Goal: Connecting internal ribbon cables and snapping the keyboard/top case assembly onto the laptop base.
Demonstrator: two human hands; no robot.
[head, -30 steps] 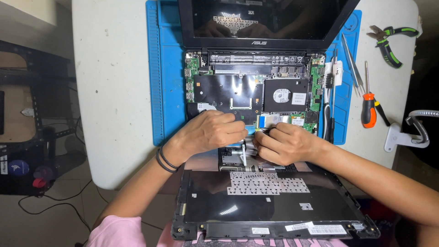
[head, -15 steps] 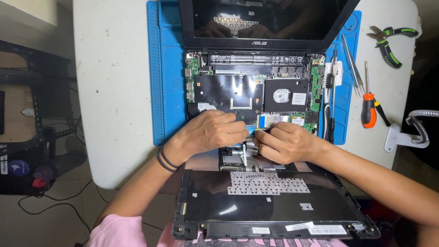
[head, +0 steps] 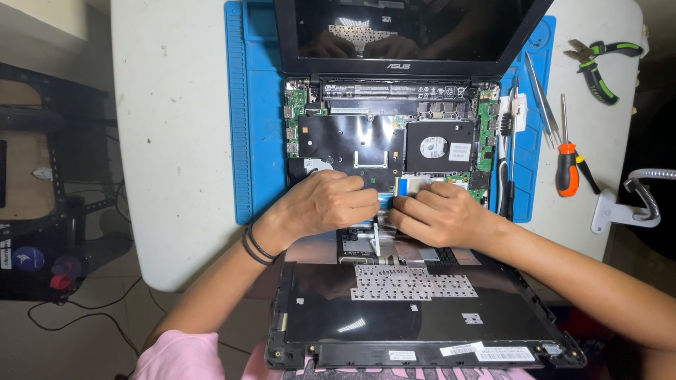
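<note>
Opened laptop (head: 394,134) on a blue mat (head: 253,112), flipped keyboard cover (head: 415,317) just below it, left hand (head: 327,204) and right hand (head: 436,214) over its front edge, fingertips pinched on a blue-tipped ribbon cable (head: 384,200), red screwdriver (head: 567,169) off to its right

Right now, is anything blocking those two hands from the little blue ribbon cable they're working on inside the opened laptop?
Nothing visible does. The left hand and right hand already meet at the blue ribbon cable, fingertips on it, above the laptop base. The tools lie off to the side.
</note>
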